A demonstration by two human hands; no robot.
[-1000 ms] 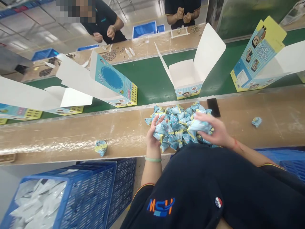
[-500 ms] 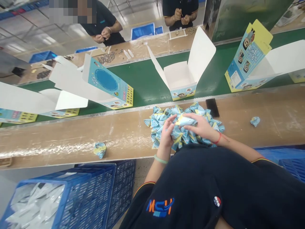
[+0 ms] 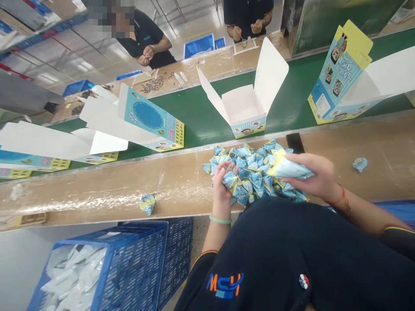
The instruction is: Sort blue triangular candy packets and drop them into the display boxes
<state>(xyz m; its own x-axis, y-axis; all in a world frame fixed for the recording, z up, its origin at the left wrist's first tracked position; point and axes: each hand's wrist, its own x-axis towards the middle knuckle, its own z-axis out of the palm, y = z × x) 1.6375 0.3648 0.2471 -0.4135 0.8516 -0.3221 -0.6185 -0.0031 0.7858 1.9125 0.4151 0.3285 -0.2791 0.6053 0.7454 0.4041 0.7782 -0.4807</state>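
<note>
My right hand (image 3: 316, 175) is closed on a light blue and yellow foil packet (image 3: 288, 167), raised over the right part of a pile of similar packets (image 3: 256, 172) on the brown bench. A red string circles that wrist. My left hand (image 3: 223, 179), with a pale green band on its wrist, is at the pile's left edge. Its fingers are curved and apart beside a blue packet (image 3: 231, 179); whether it touches that packet I cannot tell. Beyond the pile, an open white-lined box (image 3: 248, 106) stands on the green belt.
Other open boxes stand left (image 3: 152, 119) and right (image 3: 340, 82). Single packets lie at left (image 3: 148, 204) and right (image 3: 359, 164). A black phone-like slab (image 3: 294, 142) lies behind the pile. Blue crates (image 3: 136, 259) stand below left. Two co-workers handle small parts across the belt.
My right hand has moved right and up with the packet, away from my left hand. My left hand stays by the pile. The whole view has shifted slightly.
</note>
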